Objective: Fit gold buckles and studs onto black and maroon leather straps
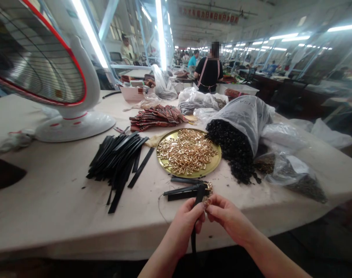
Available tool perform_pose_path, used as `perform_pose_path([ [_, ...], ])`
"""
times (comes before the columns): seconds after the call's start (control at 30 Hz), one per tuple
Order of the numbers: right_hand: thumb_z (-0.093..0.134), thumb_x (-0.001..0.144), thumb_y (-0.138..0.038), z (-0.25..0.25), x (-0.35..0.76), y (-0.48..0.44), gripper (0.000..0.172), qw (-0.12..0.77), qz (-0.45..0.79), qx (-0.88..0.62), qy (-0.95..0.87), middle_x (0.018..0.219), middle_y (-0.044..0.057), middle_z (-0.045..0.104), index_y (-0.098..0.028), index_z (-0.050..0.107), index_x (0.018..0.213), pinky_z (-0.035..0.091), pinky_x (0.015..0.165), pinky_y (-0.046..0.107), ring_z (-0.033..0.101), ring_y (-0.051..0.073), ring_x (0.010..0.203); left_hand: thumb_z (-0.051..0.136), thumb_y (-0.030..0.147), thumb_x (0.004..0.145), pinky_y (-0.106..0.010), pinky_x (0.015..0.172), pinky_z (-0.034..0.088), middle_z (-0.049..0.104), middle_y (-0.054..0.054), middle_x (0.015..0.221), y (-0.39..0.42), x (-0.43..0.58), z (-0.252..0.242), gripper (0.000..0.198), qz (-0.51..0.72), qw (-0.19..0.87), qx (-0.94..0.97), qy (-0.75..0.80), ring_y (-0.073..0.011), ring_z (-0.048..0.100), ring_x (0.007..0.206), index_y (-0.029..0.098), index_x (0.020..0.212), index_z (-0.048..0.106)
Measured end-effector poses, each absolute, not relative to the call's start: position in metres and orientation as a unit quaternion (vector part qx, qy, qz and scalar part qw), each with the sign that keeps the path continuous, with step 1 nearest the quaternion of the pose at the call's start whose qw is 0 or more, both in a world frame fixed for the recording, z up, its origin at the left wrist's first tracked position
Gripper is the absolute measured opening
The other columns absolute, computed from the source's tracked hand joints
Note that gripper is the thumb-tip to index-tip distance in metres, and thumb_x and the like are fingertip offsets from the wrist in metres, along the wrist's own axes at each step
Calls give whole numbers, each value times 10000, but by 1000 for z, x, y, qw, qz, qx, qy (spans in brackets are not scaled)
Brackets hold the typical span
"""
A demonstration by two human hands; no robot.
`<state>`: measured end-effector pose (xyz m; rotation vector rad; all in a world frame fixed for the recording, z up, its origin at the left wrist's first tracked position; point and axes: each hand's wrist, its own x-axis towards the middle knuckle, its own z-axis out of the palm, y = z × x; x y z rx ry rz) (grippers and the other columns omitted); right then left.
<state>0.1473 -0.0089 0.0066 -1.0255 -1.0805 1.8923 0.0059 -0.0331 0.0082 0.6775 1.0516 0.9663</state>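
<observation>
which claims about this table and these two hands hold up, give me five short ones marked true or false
1. The left hand has a black strip in its grip. True.
2. The right hand lies flat on the table, away from the left. False: the right hand is close to the left, its fingertips at a small gold-coloured piece.
3. The pile of gold-coloured pieces sits on a round tray. True.
4. The bunch of black strips is right of the tray. False: the bunch of black strips is left of it.
5. Small black pieces spill from a plastic bag. True.
</observation>
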Motion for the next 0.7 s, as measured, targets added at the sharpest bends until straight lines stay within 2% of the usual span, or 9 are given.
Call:
perform_pose_path([
  [0.13, 671, 712, -310, 6, 152, -10, 333, 363, 651, -402, -532, 783, -15, 563, -210, 499, 979, 409, 679, 254, 528, 120, 732, 567, 385, 729, -166, 357, 228, 437, 77, 487, -32, 0, 13, 255, 385, 687, 360, 500, -38, 341, 340, 148, 793, 501],
  [0.23, 622, 757, -302, 11, 158, -9, 242, 310, 620, -389, -607, 745, -19, 545, -204, 534, 960, 399, 644, 243, 505, 111, 695, 570, 377, 737, -167, 361, 242, 427, 76, 489, -31, -3, 16, 245, 352, 711, 374, 480, -43, 354, 351, 144, 784, 509],
  [0.37, 635, 749, -292, 17, 164, -3, 208, 263, 662, -370, -596, 741, -16, 564, -189, 593, 925, 407, 633, 239, 508, 108, 683, 541, 390, 775, -166, 379, 241, 456, 59, 536, -31, -3, 17, 249, 363, 737, 354, 446, -37, 363, 379, 142, 788, 520],
  [0.53, 721, 668, -275, 9, 159, 8, 244, 407, 699, -424, -407, 769, -20, 590, -187, 621, 872, 433, 652, 224, 520, 78, 634, 391, 487, 835, -171, 394, 247, 544, 29, 604, -31, 2, 7, 351, 400, 693, 345, 491, -38, 385, 380, 156, 881, 497],
  [0.6, 747, 637, -260, 4, 153, 10, 295, 453, 723, -412, -320, 786, -26, 589, -203, 618, 895, 445, 647, 213, 523, 67, 614, 397, 515, 813, -175, 372, 217, 533, 41, 562, -29, 7, -2, 370, 399, 687, 342, 502, -39, 363, 347, 159, 872, 477],
  [0.7, 764, 621, -250, -2, 142, 10, 342, 477, 755, -373, -251, 764, -23, 594, -209, 616, 927, 460, 648, 208, 537, 70, 617, 426, 573, 771, -181, 350, 178, 523, 47, 531, -25, 13, -16, 422, 407, 680, 342, 506, -38, 340, 323, 163, 856, 478],
])
